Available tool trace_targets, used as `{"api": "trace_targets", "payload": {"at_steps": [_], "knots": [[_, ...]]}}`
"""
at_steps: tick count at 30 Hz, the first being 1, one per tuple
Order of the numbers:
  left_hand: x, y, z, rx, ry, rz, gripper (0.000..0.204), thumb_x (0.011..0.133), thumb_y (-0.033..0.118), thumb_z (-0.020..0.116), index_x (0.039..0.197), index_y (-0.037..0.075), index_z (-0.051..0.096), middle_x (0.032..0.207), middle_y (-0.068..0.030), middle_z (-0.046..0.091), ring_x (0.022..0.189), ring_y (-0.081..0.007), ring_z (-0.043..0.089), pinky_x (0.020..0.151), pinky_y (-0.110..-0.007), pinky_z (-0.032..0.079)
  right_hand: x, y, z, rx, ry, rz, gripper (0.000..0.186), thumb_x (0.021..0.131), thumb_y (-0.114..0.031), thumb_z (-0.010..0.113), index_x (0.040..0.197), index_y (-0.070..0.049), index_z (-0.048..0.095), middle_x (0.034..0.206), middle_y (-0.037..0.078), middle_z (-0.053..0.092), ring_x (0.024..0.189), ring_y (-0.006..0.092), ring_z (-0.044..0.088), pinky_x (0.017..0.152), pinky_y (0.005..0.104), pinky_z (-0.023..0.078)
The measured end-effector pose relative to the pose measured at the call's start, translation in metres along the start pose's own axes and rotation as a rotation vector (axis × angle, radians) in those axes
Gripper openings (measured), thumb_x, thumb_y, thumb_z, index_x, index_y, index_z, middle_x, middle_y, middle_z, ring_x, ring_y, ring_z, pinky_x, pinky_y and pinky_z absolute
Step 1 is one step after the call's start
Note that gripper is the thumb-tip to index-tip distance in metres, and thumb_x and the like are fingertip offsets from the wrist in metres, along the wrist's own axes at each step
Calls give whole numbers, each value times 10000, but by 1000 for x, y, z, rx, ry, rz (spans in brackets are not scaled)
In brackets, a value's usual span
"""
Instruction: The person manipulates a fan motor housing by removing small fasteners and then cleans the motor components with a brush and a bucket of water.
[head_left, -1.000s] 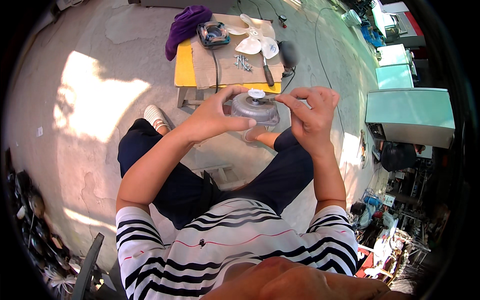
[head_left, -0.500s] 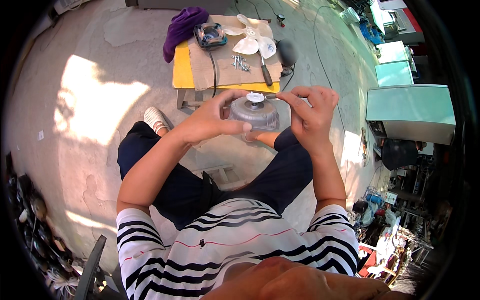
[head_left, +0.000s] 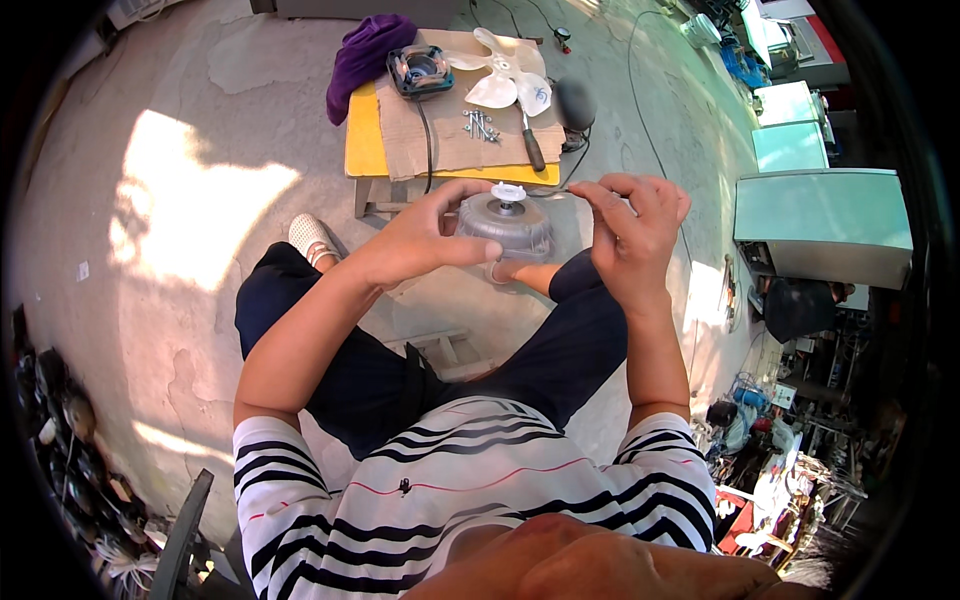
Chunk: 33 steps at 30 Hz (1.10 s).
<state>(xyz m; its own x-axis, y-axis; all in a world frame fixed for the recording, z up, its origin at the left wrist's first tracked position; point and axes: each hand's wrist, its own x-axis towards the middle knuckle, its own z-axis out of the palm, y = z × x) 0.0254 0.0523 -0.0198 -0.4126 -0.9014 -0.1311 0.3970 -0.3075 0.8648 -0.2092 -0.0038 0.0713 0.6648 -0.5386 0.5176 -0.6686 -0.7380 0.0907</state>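
Observation:
My left hand (head_left: 440,230) grips a grey metal motor housing (head_left: 505,232) from the side, thumb across its front. A white plastic hub (head_left: 508,190) tops the short shaft. Level with the hub, to its right, my right hand (head_left: 630,225) pinches something thin that I cannot make out. Beyond them, a yellow stool (head_left: 362,135) carries cardboard (head_left: 405,150) with a motor in an open frame (head_left: 420,71), a white fan blade (head_left: 492,92), several bolts (head_left: 480,125) and a screwdriver (head_left: 532,150).
A purple cloth (head_left: 355,65) drapes over the stool's left corner. Cables trail over the concrete floor (head_left: 200,300). Pale green cabinets (head_left: 815,205), a dark shape (head_left: 800,310) and piled parts (head_left: 770,470) line the right side. Black clutter (head_left: 60,440) and a dark bar (head_left: 180,530) are lower left.
My right hand has shifted a little rightward, away from the hub. The housing sits slightly lower in view than a second ago, still in my left hand.

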Motion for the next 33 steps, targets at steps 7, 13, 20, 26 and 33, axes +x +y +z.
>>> {"api": "trace_targets", "payload": {"at_steps": [7,13,20,26,33], "knots": [[6,-11,-6,-118,107,-1,779,793,341,753,1388,-11,396,1207,-113,566,1138,-172,522,996,-313,394,-6,-5,-7,85,-34,-10,295,710,17,685,937,-165,737,855,-35,615,812,189,535,810,353,329],[12,-16,-20,-347,116,-19,635,827,433,685,1302,53,505,1212,-69,594,1124,-149,552,966,-306,408,-21,-1,-5,231,13,220,227,770,-12,701,955,-136,740,837,2,617,775,167,555,789,310,383],[13,-16,-18,-395,86,21,618,849,420,674,1308,43,502,1218,-107,603,1133,-202,575,1036,-338,392,-32,-5,16,1170,-147,907,192,875,-95,691,1048,-13,695,879,4,641,820,74,559,742,224,431],[11,-10,-9,-238,198,86,709,815,282,741,1377,20,397,1236,-101,534,1110,-178,555,993,-323,409,-50,5,33,1160,-212,1051,229,906,-124,671,1079,26,662,941,9,646,857,63,560,771,220,438],[-2,-2,7,148,370,148,890,723,288,804,1411,-15,329,1251,-145,518,1048,-190,603,883,-317,491,-41,-19,26,858,-17,733,153,873,-96,683,1001,-12,688,917,29,643,831,109,563,759,243,449]]}}
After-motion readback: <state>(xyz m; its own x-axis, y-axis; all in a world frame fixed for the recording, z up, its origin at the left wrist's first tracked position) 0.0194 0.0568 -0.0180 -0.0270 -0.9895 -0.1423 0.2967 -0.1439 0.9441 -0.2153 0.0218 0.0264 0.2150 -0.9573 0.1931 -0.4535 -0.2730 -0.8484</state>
